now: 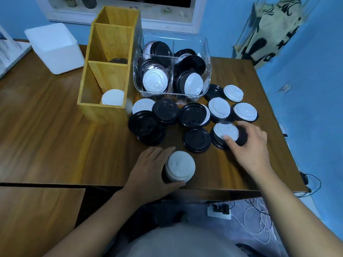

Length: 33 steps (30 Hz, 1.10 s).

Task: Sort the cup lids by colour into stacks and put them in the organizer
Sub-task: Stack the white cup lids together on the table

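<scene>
the left hand [148, 169] holds a white stack [179, 166] near the table [46, 127] edge. the right hand [248, 140] pinches a white lid [225, 131] by its rim. lids look light, thin and slippery.

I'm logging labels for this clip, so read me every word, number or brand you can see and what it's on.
Nothing reads clearly.
Cloth bag on the wall: large black lettering, creased and blurred, unreadable.
White lid in the clear bin: raised marks, too small.
Printed sheet at the left edge: blurred.
</scene>
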Available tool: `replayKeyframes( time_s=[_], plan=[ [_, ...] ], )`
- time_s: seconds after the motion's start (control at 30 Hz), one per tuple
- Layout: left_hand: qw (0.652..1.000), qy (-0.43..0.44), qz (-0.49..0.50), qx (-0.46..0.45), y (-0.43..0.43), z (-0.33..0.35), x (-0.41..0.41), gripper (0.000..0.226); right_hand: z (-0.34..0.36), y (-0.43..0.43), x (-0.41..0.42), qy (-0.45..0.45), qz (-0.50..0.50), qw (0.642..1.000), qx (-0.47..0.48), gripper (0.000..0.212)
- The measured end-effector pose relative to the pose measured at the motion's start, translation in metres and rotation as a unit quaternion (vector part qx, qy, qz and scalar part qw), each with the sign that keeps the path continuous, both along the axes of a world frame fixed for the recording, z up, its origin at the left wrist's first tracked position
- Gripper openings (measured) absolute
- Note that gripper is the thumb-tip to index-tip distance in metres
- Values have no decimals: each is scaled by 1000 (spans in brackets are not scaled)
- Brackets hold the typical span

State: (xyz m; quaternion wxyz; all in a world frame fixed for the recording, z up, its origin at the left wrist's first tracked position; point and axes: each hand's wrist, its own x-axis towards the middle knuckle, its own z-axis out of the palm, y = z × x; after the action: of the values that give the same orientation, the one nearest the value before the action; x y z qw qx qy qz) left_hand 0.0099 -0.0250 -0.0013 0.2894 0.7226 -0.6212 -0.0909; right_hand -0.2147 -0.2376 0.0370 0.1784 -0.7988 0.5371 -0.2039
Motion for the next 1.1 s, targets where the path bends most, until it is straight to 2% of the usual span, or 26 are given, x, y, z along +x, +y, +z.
replayKeyframes(
  time_s=[0.13,0.23,0.3,0.47,0.63,0.73,0.8,0.93,1.03,1.1],
  plan=[
    [1000,-10,-8,4,-17,4,-20,93,-2,-20,2,22,27,998,52,72],
    [1000,-8,-5,10,-24,5,-29,94,-7,-26,-1,-12,39,997,65,72],
    [1000,3,5,18,-26,7,-31,94,-6,-25,-5,-42,40,996,64,71],
    [1000,22,5,19,-25,9,-31,90,7,-8,-28,-47,65,996,41,69],
    [999,23,12,22,-27,9,-33,86,-3,37,-56,-58,149,987,4,66],
    [999,25,14,23,-27,8,-33,86,-25,57,-64,-46,204,978,-23,64],
    [999,29,14,23,-27,8,-33,85,-35,63,-63,-28,198,979,-44,66],
    [999,24,13,35,-27,8,-31,86,-29,67,-55,48,160,984,-60,89],
    [999,21,15,40,-28,8,-31,88,-11,61,-58,10,271,963,8,86],
    [999,16,12,39,-27,7,-30,89,-4,51,-59,22,341,939,39,79]
  ],
)
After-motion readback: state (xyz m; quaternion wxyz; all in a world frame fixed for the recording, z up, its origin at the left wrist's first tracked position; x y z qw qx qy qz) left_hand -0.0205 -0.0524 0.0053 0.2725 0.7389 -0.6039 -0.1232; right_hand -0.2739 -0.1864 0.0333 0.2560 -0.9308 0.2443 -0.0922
